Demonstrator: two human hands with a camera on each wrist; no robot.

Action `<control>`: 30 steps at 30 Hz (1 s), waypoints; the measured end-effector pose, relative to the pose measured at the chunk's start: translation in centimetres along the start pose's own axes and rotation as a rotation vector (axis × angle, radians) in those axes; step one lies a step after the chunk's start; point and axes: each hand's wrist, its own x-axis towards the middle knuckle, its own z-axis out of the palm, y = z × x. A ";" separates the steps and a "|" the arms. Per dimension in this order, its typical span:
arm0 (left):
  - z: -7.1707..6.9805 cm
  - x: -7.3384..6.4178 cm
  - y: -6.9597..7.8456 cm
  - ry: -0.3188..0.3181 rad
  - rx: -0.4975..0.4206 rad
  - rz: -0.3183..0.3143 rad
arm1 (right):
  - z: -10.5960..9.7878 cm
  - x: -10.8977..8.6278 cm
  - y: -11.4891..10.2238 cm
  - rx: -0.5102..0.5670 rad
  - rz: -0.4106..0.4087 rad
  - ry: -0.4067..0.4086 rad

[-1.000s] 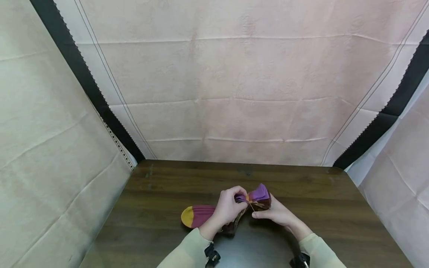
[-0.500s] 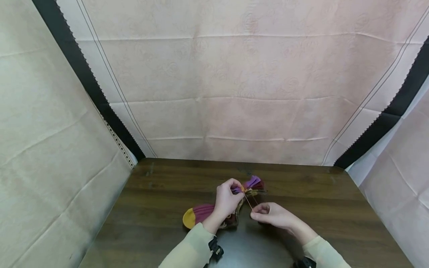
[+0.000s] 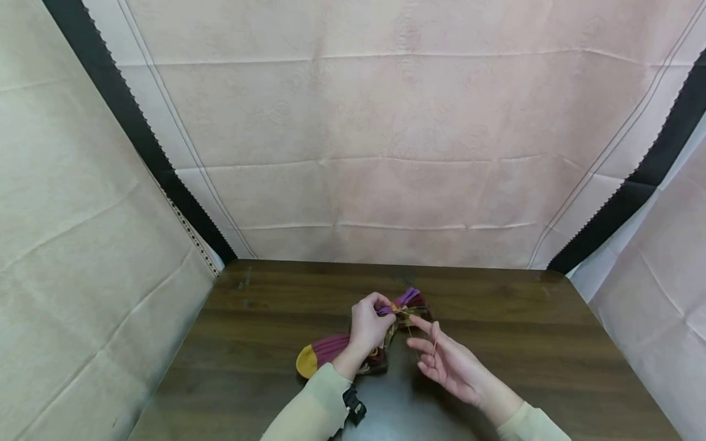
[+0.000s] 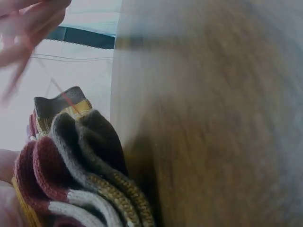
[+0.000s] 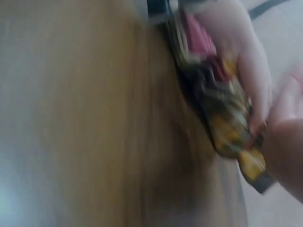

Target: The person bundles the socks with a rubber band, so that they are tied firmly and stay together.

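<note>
A bundle of socks (image 3: pixel 330 350), purple, maroon, grey and mustard, lies across the table, its far end lifted. My left hand (image 3: pixel 368 327) pinches the bundle near that end, with thumb and fingers about its narrow gathered part. From there a thin, stretchy-looking band (image 4: pixel 60 91) runs to my right hand (image 3: pixel 452 367), whose fingers are spread and mostly straight, with the band looped over them. Folded sock layers (image 4: pixel 87 161) fill the lower left of the left wrist view. Blurred in the right wrist view, the left hand (image 5: pixel 253 66) covers part of the bundle.
The brown wooden table (image 3: pixel 265 318) reaches back to a pale fabric wall (image 3: pixel 386 153). Further fabric panels (image 3: pixel 83 245) with black edging rise on both sides. A black wrist strap (image 3: pixel 354 404) sits at the left sleeve.
My right hand first drew back from the bundle, pinching the thin band, and its fingers have since spread out towards the gathered part. The left hand keeps its grip, shifting slightly away and left.
</note>
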 end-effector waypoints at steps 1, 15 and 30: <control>0.0 0.0 0.0 0.004 0.001 -0.004 | 0.3 0.2 0.3 0.076 -0.019 0.003; -0.6 0.6 -0.1 0.115 0.003 -0.010 | 0.1 1.3 1.4 0.569 -0.203 0.035; -0.6 0.3 -0.2 0.102 -0.007 0.018 | -1.7 2.0 0.8 0.680 -0.025 0.002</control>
